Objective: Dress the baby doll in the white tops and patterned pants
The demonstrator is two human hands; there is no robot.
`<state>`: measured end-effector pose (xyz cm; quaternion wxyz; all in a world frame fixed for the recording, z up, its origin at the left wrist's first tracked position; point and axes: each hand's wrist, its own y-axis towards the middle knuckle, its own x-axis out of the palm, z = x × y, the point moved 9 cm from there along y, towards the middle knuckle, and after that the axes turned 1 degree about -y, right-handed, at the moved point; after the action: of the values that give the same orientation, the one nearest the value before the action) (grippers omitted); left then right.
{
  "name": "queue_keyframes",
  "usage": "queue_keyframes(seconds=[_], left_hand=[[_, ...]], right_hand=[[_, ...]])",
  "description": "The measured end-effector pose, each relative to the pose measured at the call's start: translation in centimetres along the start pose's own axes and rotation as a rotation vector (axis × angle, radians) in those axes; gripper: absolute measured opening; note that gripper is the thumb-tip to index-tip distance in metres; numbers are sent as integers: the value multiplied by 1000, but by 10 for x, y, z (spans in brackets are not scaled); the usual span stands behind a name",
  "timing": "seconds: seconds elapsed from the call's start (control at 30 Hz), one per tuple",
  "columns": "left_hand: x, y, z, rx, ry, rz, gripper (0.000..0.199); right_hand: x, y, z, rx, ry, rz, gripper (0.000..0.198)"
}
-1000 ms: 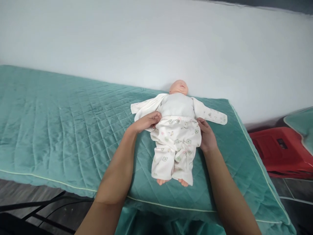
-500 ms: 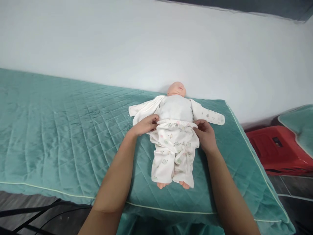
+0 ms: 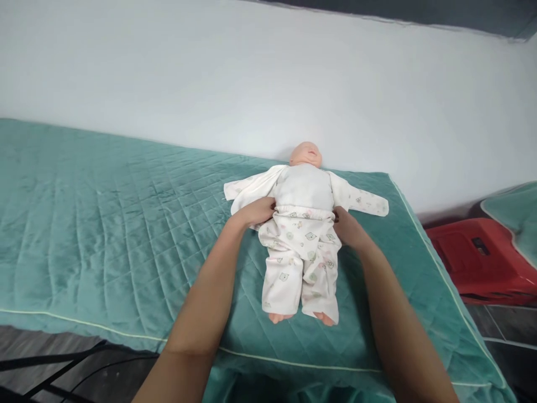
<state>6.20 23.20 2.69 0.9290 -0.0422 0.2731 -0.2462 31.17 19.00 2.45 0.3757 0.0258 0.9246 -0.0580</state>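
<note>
A baby doll [image 3: 305,155] lies on its back on a green quilted cover, head toward the wall and feet toward me. Printed white pants [image 3: 300,252] cover its legs, with the toes showing below the cuffs. An open white top [image 3: 255,189] is on its arms, both sleeves spread out, and the pale torso [image 3: 302,187] is bare in front. My left hand [image 3: 259,211] is closed at the left side of the waistband, and my right hand [image 3: 347,226] is closed at its right side. Fingertips of both hands are partly hidden at the doll's sides.
The green quilted cover [image 3: 126,240] stretches far to the left and ends at a piped edge on the right. A white wall [image 3: 188,73] rises behind. On the right stands a red plastic stool [image 3: 478,252] with green cloth on it. Black metal bars [image 3: 50,361] show at lower left.
Both hands have turned inward and slid round the sides of the waistband. The waistband lies flatter against the torso, and the pants legs look straighter. The view has shifted slightly.
</note>
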Motion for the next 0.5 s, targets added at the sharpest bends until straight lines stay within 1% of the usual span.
queue_keyframes(seconds=[0.07,0.1,0.17,0.23,0.33,0.4,0.5], left_hand=[[1,4,-4,-111,-12,-46,12],[2,5,-5,-159,-10,-78,14],[5,6,-4,-205,-1,-152,14],[5,6,-1,-184,-14,-200,14],[3,6,2,-114,-77,-227,18],[5,6,0,-91,-110,-254,19],[9,8,0,-40,-212,-268,23]], right_hand=[[-1,9,-7,-15,-84,-85,22],[-1,12,-9,-17,-84,-111,23],[-3,16,-10,-17,13,-139,25],[-1,14,-11,-39,207,-166,26],[6,6,-12,-66,464,-248,26],[10,0,-15,-65,549,-302,29],[11,-6,-23,-62,628,-325,37]])
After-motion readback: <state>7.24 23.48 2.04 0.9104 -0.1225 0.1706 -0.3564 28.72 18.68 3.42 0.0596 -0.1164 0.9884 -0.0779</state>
